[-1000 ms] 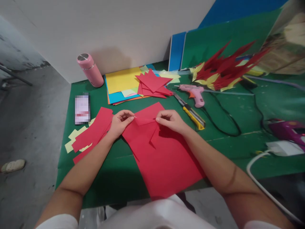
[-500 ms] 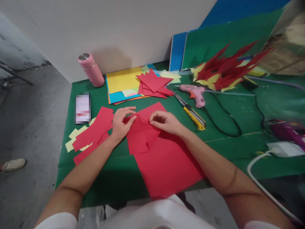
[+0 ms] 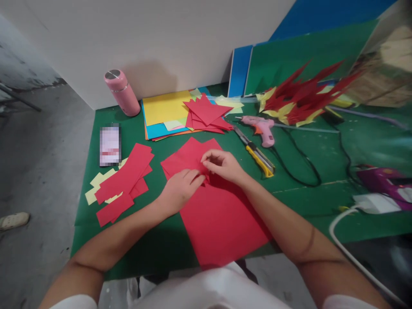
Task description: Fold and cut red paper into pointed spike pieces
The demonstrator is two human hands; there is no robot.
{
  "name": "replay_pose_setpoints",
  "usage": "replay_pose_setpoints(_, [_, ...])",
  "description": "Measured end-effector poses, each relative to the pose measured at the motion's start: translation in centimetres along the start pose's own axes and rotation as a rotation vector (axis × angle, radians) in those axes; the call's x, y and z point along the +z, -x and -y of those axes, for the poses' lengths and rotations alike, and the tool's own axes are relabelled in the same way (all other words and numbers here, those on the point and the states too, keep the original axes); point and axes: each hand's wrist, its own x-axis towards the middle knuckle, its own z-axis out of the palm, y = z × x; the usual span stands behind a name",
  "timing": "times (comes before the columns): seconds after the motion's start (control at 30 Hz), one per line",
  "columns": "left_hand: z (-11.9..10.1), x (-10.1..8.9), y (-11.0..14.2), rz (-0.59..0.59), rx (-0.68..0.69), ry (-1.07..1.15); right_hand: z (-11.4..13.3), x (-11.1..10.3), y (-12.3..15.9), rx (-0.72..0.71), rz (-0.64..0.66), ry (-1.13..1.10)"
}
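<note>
My left hand [image 3: 182, 189] has come over the near edge of a folded piece of red paper [image 3: 180, 156], its fingers together and pinching that edge. On the paper's right side, my right hand [image 3: 227, 166] pinches it between thumb and forefinger. Both hands meet closely, and the bit between the fingertips is partly hidden. Beneath lies a large red sheet [image 3: 222, 227], reaching to the table's near edge. Left of my left hand are several red paper strips [image 3: 128, 171] on pale yellow slips [image 3: 99, 180].
Behind lie red cut-out points [image 3: 209, 109] on coloured sheets [image 3: 165, 107]. To the right are a yellow-handled cutter [image 3: 257, 156], a pink glue gun [image 3: 262, 128] with its cord, and a red-and-yellow paper flame [image 3: 305, 98]. A pink bottle [image 3: 124, 94] and phone [image 3: 110, 145] stand left.
My left hand has moved from the paper's far left edge down and right to its near edge. The folded paper has turned or shifted, its corner now pointing left. The right hand keeps its pinch.
</note>
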Motion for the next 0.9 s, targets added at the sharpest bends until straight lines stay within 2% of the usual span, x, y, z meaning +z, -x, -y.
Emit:
replay_pose_setpoints(0.1, [0.5, -0.4, 0.5, 0.039, 0.020, 0.025, 0.1, -0.1, 0.2, 0.020, 0.042, 0.056])
replay_pose_setpoints(0.27, [0.5, -1.3, 1.4, 0.129, 0.004, 0.025, -0.9, -0.3, -0.2, -0.038, -0.110, 0.132])
replay_pose_setpoints(0.4, [0.2, -1.5, 1.8, 0.162, 0.025, 0.029, -1.6, -0.2, -0.6, -0.095, -0.152, 0.200])
replay_pose_setpoints(0.63, [-0.4, -0.9, 1.7, 0.136, 0.052, -0.014, -0.9, -0.5, -0.2, -0.171, -0.119, 0.523])
replay_pose_setpoints(0.77, [0.1, 0.2, 1.7, 0.096, 0.070, -0.030, -1.3, -0.7, -0.3, -0.163, -0.098, 0.540])
replay_pose_setpoints(0.9, [0.9, 0.5, 1.5, 0.048, 0.090, 0.025, -1.8, -0.6, -0.5, -0.157, -0.163, 0.523])
